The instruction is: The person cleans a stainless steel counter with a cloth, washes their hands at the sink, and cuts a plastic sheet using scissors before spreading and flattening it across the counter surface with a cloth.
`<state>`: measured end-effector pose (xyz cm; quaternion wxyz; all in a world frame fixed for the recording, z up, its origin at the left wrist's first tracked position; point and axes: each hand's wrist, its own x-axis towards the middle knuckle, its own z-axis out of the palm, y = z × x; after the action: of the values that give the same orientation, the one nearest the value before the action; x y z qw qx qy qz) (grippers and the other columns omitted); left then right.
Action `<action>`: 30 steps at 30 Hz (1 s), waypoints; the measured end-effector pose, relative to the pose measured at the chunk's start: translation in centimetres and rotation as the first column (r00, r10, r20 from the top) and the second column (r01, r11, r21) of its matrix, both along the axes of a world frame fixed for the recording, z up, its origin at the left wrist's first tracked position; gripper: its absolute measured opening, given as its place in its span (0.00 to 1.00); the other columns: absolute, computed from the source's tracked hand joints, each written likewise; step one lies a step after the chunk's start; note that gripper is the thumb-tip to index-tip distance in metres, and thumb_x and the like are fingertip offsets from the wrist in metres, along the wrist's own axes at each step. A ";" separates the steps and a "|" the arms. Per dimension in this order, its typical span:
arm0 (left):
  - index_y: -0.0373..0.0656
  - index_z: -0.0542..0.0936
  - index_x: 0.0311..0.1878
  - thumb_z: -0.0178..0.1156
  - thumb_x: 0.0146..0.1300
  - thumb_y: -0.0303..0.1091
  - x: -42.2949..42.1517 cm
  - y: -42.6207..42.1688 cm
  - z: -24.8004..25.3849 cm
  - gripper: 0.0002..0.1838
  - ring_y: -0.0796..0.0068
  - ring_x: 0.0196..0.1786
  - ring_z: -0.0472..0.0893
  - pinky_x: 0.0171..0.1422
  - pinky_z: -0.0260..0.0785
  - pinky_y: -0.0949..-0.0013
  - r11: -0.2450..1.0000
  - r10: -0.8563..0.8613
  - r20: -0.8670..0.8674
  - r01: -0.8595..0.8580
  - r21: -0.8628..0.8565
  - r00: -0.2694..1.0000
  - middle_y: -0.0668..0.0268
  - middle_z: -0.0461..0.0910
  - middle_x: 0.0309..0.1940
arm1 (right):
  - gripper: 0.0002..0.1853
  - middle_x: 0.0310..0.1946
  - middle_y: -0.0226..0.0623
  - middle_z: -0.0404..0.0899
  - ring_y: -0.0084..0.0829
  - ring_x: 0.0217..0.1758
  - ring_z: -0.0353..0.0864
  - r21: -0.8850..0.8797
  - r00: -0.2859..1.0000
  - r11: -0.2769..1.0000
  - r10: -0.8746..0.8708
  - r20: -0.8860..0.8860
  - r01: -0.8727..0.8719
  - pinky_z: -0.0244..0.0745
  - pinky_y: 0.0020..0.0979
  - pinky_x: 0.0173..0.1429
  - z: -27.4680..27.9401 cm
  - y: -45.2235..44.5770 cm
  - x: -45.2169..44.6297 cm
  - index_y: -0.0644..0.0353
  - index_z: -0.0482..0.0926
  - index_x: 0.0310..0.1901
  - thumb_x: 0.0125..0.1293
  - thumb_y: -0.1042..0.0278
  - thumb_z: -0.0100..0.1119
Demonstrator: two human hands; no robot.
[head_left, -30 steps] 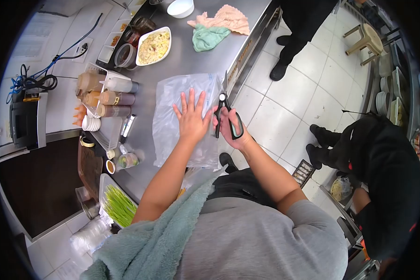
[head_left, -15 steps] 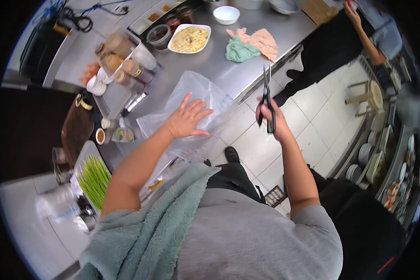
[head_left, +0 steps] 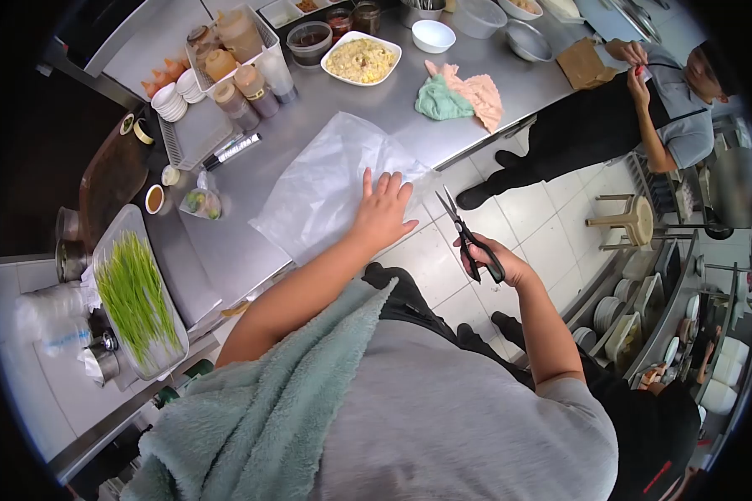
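Note:
A clear plastic bag (head_left: 309, 188) lies spread over the front edge of the steel counter (head_left: 234, 250). My left hand (head_left: 383, 209) rests flat on the bag's right side, its fingers apart. Over the floor to the right, my right hand (head_left: 501, 257) grips black-handled scissors (head_left: 462, 227) by the handles. The blades point up and left towards the bag, slightly parted and not touching it. Part of the handles is hidden by my fingers.
A dish of yellow food (head_left: 361, 60) and two cloths (head_left: 459, 96) sit farther back. Left are a crate of sauce bottles (head_left: 234, 46), a marker (head_left: 232, 150) and a tray of green stalks (head_left: 138, 301). A co-worker (head_left: 610, 117) stands right of the counter, near a stool (head_left: 631, 221).
The view has shifted. My left hand has slid right across the bag, which now lies flatter. The scissors have come lower and tipped left, towards the bag.

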<state>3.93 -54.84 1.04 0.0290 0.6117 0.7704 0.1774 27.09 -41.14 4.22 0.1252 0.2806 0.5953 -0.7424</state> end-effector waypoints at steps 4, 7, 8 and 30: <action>0.43 0.74 0.47 0.67 0.47 0.41 0.4 1.9 -1.5 0.24 0.61 0.59 0.65 0.71 0.42 0.41 0.993 0.055 -0.061 -0.049 0.106 0.997 0.60 0.68 0.51 | 0.31 0.23 0.26 0.70 0.22 0.29 0.68 0.031 0.991 0.993 0.113 0.067 -0.115 0.65 0.24 0.37 0.5 2.0 -0.2 0.62 0.70 0.53 0.61 0.41 0.56; 0.45 0.77 0.38 0.64 0.50 0.34 0.8 2.7 -1.3 0.12 0.64 0.54 0.68 0.68 0.47 0.43 0.978 0.173 0.073 -0.180 0.102 0.982 0.64 0.70 0.45 | 0.31 0.23 0.27 0.70 0.22 0.29 0.68 0.012 0.982 0.984 0.175 0.067 -0.177 0.65 0.24 0.37 0.4 4.1 -0.8 0.61 0.70 0.53 0.61 0.40 0.56; 0.45 0.77 0.36 0.63 0.51 0.33 0.8 2.8 -1.0 0.10 0.64 0.53 0.69 0.67 0.48 0.44 0.966 0.199 0.086 -0.210 0.148 0.976 0.64 0.71 0.44 | 0.33 0.24 0.27 0.70 0.22 0.30 0.69 -0.007 0.981 0.982 0.188 0.047 -0.188 0.66 0.24 0.38 0.6 4.7 -1.1 0.62 0.70 0.53 0.60 0.39 0.57; 0.44 0.72 0.52 0.60 0.58 0.57 7.3 9.5 -2.9 0.28 0.71 0.53 0.73 0.57 0.63 0.63 0.627 -0.207 0.622 -0.590 -0.508 -0.755 0.64 0.73 0.48 | 0.34 0.29 0.31 0.73 0.25 0.31 0.75 -0.228 0.874 0.849 0.485 -0.023 -0.477 0.71 0.25 0.36 -4.9 13.6 -8.2 0.60 0.69 0.52 0.59 0.34 0.53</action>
<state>11.18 -45.29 -1.81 0.4663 -0.2666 0.3594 0.7631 18.86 -27.54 -0.68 0.3485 0.1199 0.5555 -0.7453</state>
